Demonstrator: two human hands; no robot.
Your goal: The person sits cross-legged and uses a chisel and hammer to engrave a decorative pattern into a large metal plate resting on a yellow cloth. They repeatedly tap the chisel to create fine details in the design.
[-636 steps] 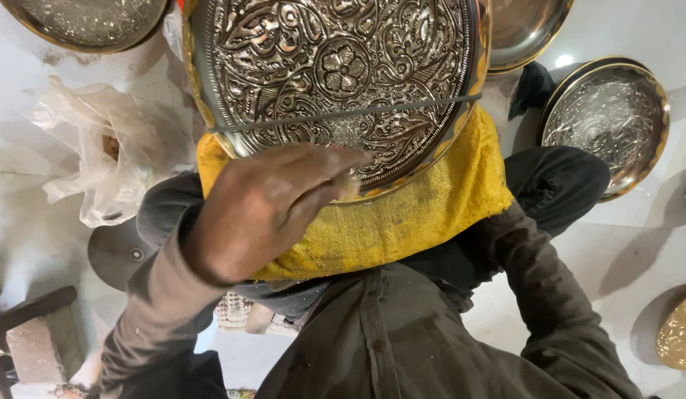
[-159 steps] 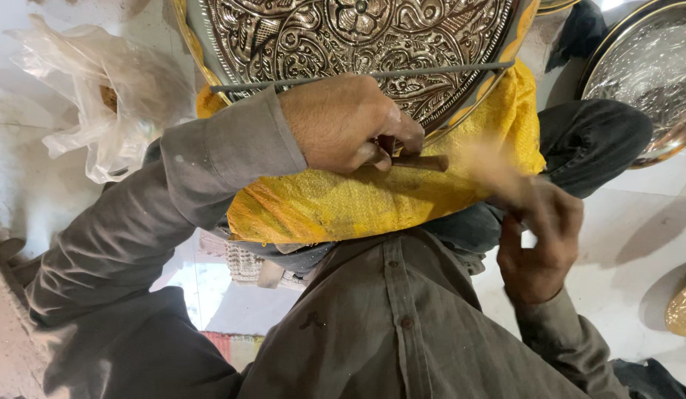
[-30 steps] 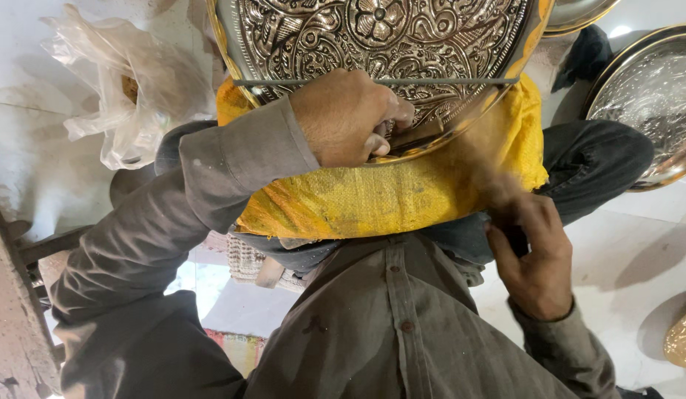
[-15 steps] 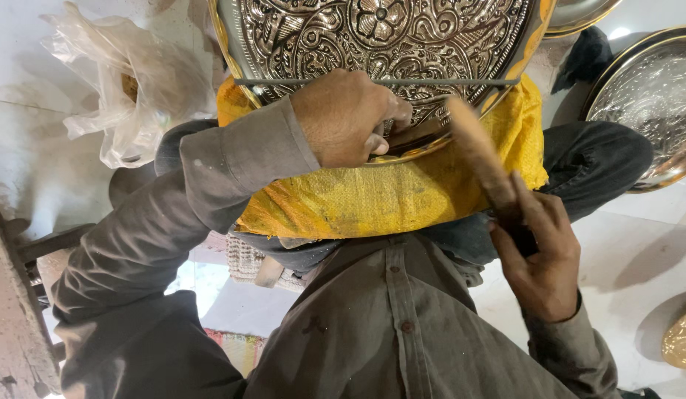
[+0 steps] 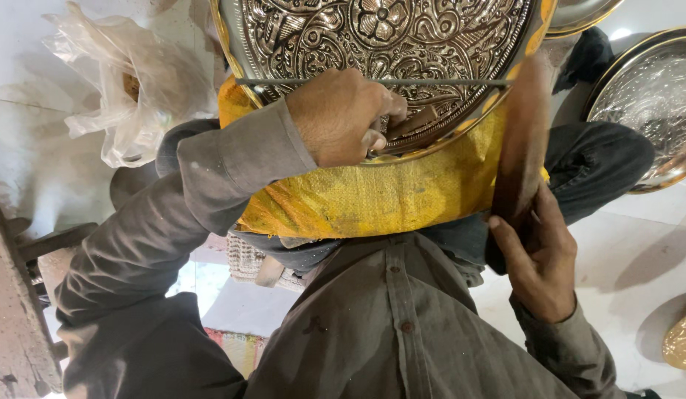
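Observation:
A large round metal tray (image 5: 402,44) with embossed flower and scroll patterns and a brass rim rests on a yellow woven cushion (image 5: 380,196) across my lap. My left hand (image 5: 343,118) presses on the tray's near rim, fingers closed around a small metal punch (image 5: 402,122) that touches the embossed surface. My right hand (image 5: 539,258) grips the handle of a wooden mallet (image 5: 524,140), which is raised and blurred just right of the tray. A thin metal rod (image 5: 372,81) lies across the tray.
A crumpled clear plastic bag (image 5: 128,89) lies on the white floor at left. Another embossed tray (image 5: 646,103) sits at right, a third tray (image 5: 579,15) at top right, and a golden object (image 5: 683,340) at bottom right. A wooden bench (image 5: 18,310) stands at left.
The mallet in my right hand has swung from a tilt toward the punch to a more upright, raised position at the right. My left hand stays put on the tray rim.

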